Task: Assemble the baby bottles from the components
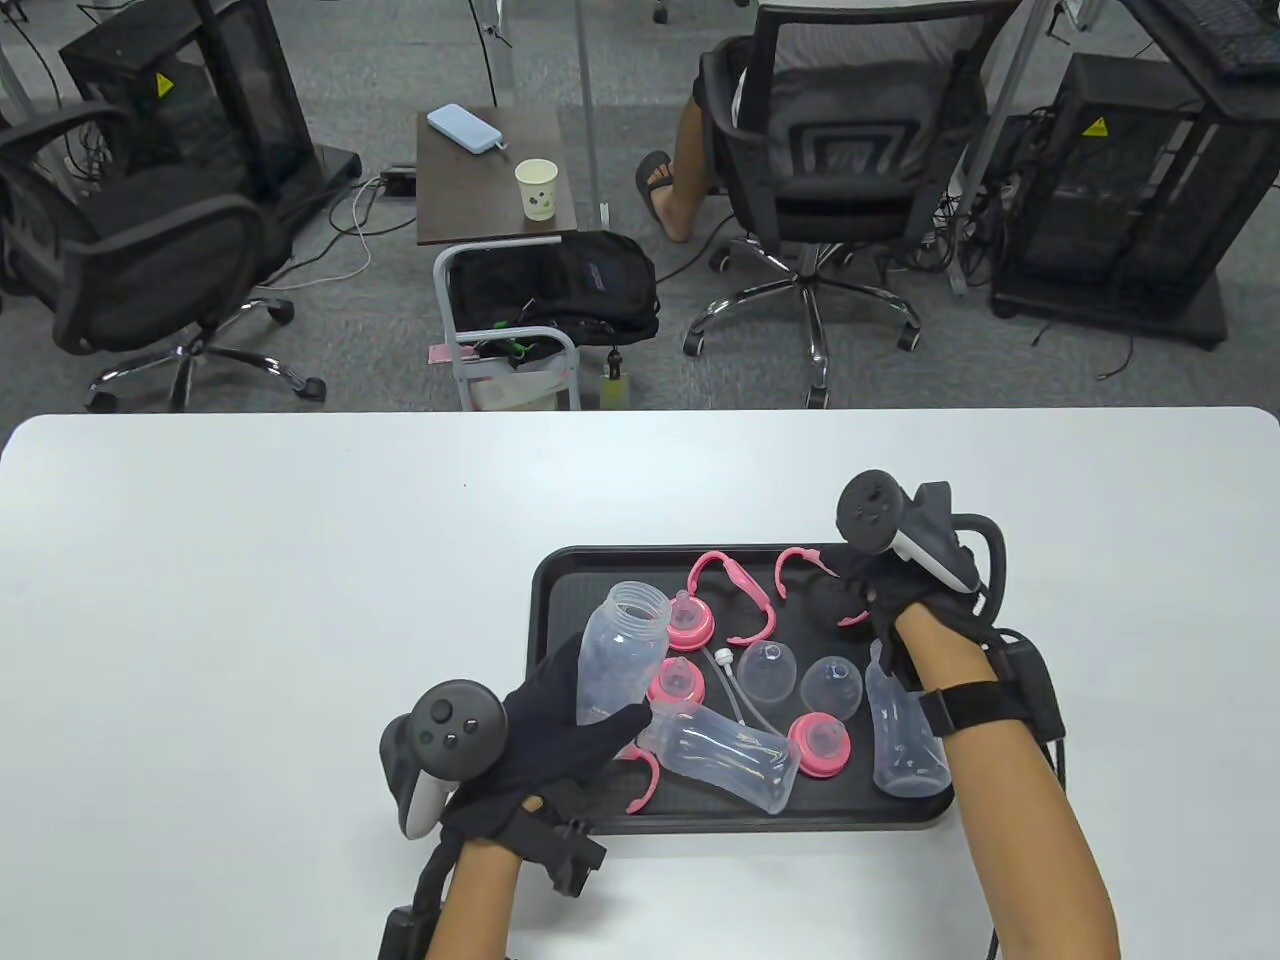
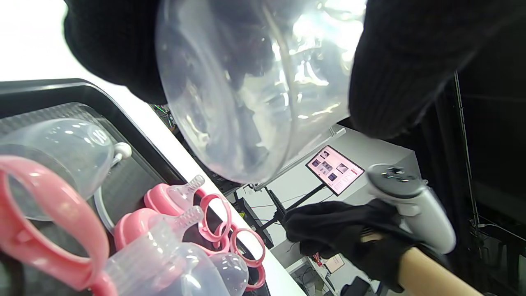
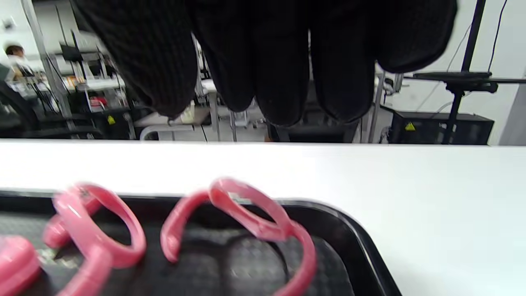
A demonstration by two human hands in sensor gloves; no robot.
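Observation:
My left hand (image 1: 585,705) grips a clear bottle body (image 1: 622,650) and holds it tilted over the left edge of the black tray (image 1: 548,620), open neck pointing away. Its rounded base (image 2: 246,90) fills the left wrist view. My right hand (image 1: 848,598) hovers over a pink handle ring (image 1: 805,568) at the tray's back right. In the right wrist view its fingers (image 3: 267,74) hang above that ring (image 3: 246,213) without touching it and hold nothing. A second handle ring (image 1: 742,600) lies beside it.
On the tray lie two more clear bottles (image 1: 725,755) (image 1: 905,745), three pink collars with nipples (image 1: 690,622) (image 1: 678,688) (image 1: 820,745), two clear caps (image 1: 768,672) (image 1: 832,685) and a straw (image 1: 728,690). The white table (image 1: 300,600) spreads left; office chairs stand beyond.

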